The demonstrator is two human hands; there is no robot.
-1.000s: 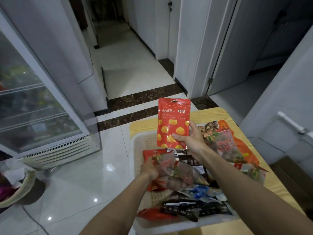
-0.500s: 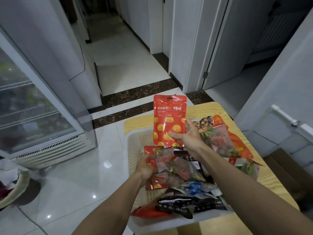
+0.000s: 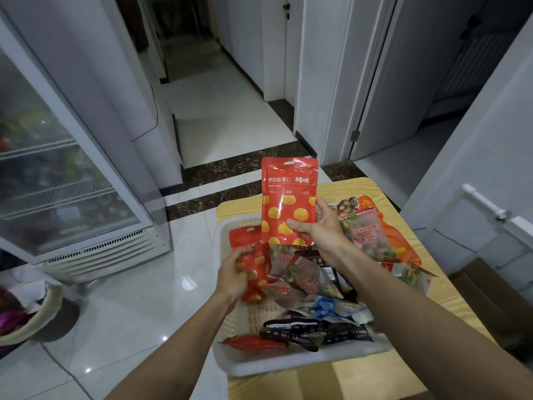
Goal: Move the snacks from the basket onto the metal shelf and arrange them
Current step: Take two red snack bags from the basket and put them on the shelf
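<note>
My right hand point(image 3: 320, 228) holds a red chestnut snack pouch point(image 3: 287, 194) upright above the far end of the white plastic basket point(image 3: 288, 363). My left hand point(image 3: 235, 274) grips a second red pouch point(image 3: 249, 255) that lies in the basket at its left side. Several other snack packets fill the basket: brownish clear bags point(image 3: 305, 280), a blue packet point(image 3: 327, 304), black packets point(image 3: 317, 333) and a red packet point(image 3: 253, 343) at the near edge. An orange pouch and a clear bag of dried fruit point(image 3: 372, 239) overlap the basket's right rim. No metal shelf is in view.
The basket stands on a small yellow wooden table point(image 3: 372, 382). A glass-door fridge point(image 3: 57, 183) stands to the left on the glossy tiled floor point(image 3: 129, 298). A round bin point(image 3: 28, 313) sits at the lower left. White doors and a hallway lie beyond.
My left hand has dropped the brownish bags and now grips the red pouch at the basket's left. The right hand keeps its pouch upright. The camera shifted slightly.
</note>
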